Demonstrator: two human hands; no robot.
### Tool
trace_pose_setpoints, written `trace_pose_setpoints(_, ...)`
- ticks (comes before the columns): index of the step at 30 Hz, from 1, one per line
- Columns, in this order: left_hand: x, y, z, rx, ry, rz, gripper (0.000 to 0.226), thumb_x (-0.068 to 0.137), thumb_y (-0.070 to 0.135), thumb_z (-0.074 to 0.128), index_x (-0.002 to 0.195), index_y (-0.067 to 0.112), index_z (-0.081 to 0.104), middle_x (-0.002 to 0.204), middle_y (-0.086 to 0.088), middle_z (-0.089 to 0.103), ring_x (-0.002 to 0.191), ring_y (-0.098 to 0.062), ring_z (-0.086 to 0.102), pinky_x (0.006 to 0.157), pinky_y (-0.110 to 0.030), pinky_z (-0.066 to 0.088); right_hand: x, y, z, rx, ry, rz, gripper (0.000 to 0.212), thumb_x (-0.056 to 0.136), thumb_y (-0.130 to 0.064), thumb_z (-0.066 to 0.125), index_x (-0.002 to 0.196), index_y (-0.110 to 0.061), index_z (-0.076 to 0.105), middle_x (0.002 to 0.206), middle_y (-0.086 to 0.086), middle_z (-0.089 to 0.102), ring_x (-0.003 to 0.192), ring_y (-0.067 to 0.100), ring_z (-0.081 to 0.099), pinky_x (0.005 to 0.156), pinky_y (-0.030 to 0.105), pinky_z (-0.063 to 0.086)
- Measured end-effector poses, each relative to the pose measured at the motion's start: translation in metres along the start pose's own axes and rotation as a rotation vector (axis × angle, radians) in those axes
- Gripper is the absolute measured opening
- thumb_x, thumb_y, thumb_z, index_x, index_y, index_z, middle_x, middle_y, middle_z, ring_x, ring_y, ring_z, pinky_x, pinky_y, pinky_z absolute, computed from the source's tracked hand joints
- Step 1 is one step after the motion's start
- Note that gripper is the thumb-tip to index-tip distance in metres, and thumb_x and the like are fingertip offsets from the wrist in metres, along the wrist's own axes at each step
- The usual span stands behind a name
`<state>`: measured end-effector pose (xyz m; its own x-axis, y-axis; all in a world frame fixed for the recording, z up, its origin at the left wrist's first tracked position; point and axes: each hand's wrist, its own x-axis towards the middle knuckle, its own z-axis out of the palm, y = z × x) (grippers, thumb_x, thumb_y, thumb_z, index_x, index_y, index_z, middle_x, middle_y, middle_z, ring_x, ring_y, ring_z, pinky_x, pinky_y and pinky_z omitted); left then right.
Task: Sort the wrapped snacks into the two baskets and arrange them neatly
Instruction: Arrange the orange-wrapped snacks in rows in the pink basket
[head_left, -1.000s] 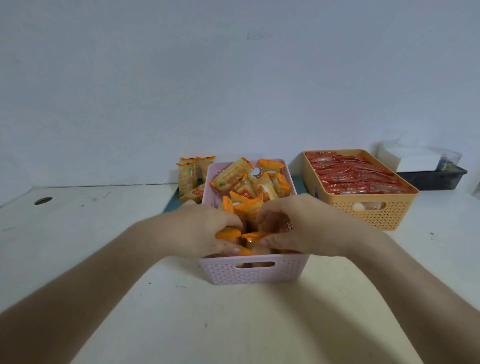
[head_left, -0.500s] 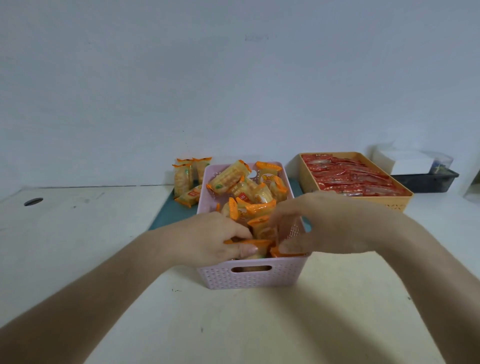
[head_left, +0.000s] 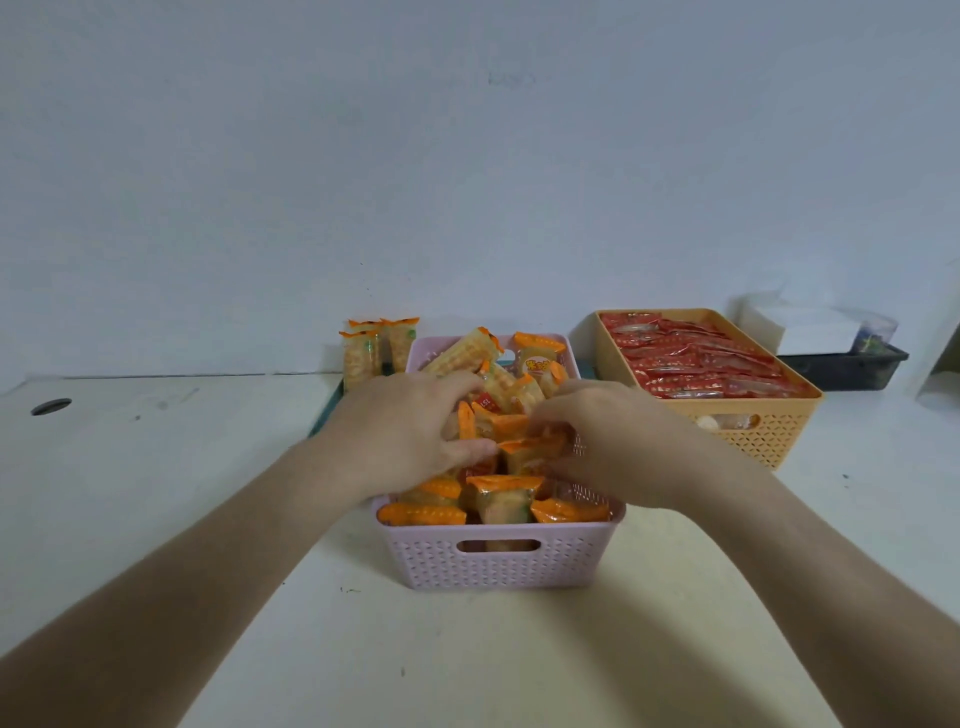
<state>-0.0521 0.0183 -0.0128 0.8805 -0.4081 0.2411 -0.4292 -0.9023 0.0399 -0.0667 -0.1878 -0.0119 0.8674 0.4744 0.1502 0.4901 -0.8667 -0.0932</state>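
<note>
A pink perforated basket (head_left: 498, 564) stands at the table's middle, full of orange-wrapped snacks (head_left: 501, 499); three of them sit upright in a row at its near wall. My left hand (head_left: 410, 431) and my right hand (head_left: 608, 441) are both inside the basket's middle, fingers curled round orange-wrapped snacks there. To the right, an orange basket (head_left: 763, 434) holds red-wrapped snacks (head_left: 696, 364) laid flat in rows. A few more orange-wrapped snacks (head_left: 376, 348) stand outside, behind the pink basket's far left corner.
A teal mat (head_left: 324, 415) lies under the far side of the pink basket. A dark tray (head_left: 847, 366) with a white box (head_left: 810, 325) sits at the far right by the wall. A small round hole (head_left: 50, 406) marks the table's left.
Both hands have moved from the basket's near end farther back to its middle. The near row of snacks they covered now shows upright.
</note>
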Motion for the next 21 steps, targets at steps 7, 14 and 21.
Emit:
trace_pose_setpoints(7,0.005,-0.002,0.001,0.000,0.059,-0.075,0.038,0.086,0.047,0.054,0.124,0.039,0.056,0.079,0.015,0.061,0.074,-0.009,0.058,0.059,-0.027,0.046,0.004,-0.002,0.005,0.067,0.080,-0.028,0.022,0.088,-0.044,0.061,0.105,-0.034,0.067,0.104,-0.013,0.066,0.096,0.013,0.060,0.090,0.043,0.048)
trace_pose_setpoints(14,-0.019,-0.006,-0.020,-0.314,0.621,-0.093,0.029,0.090,0.025,0.057,0.118,0.024,0.065,0.096,0.006,0.073,0.081,-0.015,0.070,0.070,-0.029,0.056,-0.004,0.002,0.000,0.330,-0.150,-0.140,0.031,0.098,-0.043,0.044,0.107,-0.030,0.071,0.104,-0.008,0.067,0.100,0.011,0.059,0.093,0.047,0.045)
trace_pose_setpoints(21,-0.003,0.029,-0.016,-0.769,0.360,0.122,0.026,0.089,0.023,0.061,0.108,0.040,0.063,0.107,0.018,0.069,0.102,0.003,0.064,0.086,-0.020,0.055,-0.014,0.022,-0.001,0.526,0.191,0.106,0.018,0.080,-0.020,0.062,0.077,-0.018,0.079,0.072,0.000,0.073,0.064,0.013,0.064,0.060,0.039,0.054)
